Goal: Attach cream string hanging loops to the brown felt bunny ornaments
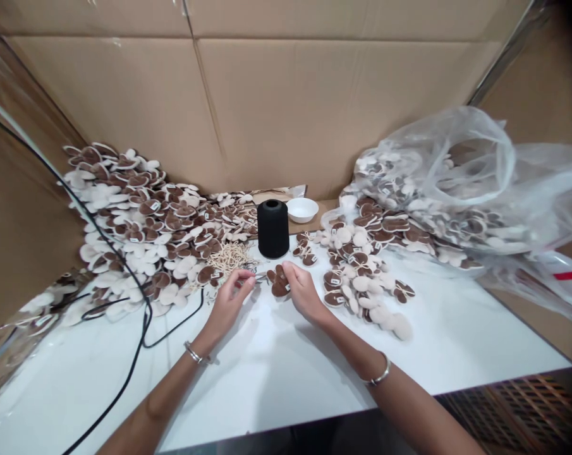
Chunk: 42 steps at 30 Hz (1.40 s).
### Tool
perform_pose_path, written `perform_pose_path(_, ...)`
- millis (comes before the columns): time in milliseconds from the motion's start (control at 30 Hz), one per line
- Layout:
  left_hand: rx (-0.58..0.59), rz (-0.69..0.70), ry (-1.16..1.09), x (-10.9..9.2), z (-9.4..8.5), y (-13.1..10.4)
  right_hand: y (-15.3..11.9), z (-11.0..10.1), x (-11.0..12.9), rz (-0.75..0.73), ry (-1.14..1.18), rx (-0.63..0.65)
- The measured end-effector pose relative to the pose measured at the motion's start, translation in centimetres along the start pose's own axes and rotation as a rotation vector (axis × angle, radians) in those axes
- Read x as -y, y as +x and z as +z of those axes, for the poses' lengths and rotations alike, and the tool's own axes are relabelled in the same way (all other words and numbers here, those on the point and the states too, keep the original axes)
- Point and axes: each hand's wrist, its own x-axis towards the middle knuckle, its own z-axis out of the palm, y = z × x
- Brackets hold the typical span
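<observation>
Pinching a brown piece in the right fingers.
Left fingers grip something thin (blurred); its slipping could snag the piece.

Small white tags on brown plush pieces, print on them too small to read

The scene is viewed by one head-worn camera, held above the near edge of the white table and faced forward and steeply down. The left hand and right hand are seen from above, near the middle, with both forearms taken in. At the far side the view is closed by a cardboard wall; cardboard panels are caught aslant at left and right.
</observation>
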Motion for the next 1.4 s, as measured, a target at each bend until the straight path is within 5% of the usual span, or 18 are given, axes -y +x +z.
perform_pose_path(200,0.230,-0.051,-0.129,-0.4,0.7,-0.6,-1.1,1.1,0.8,-0.055,-0.098,0.182)
perform_pose_path(733,0.103,-0.034,-0.196,-0.6,0.7,-0.3,-0.7,1.3,0.4,0.130,0.215,0.291)
perform_pose_path(967,0.045,-0.057,-0.227,-0.6,0.6,-0.3,-0.6,1.1,0.4,0.089,0.140,0.209)
perform_pose_path(1400,0.095,-0.081,-0.183,-0.1,0.9,-0.3,-0.9,1.1,0.8,0.003,0.085,0.272)
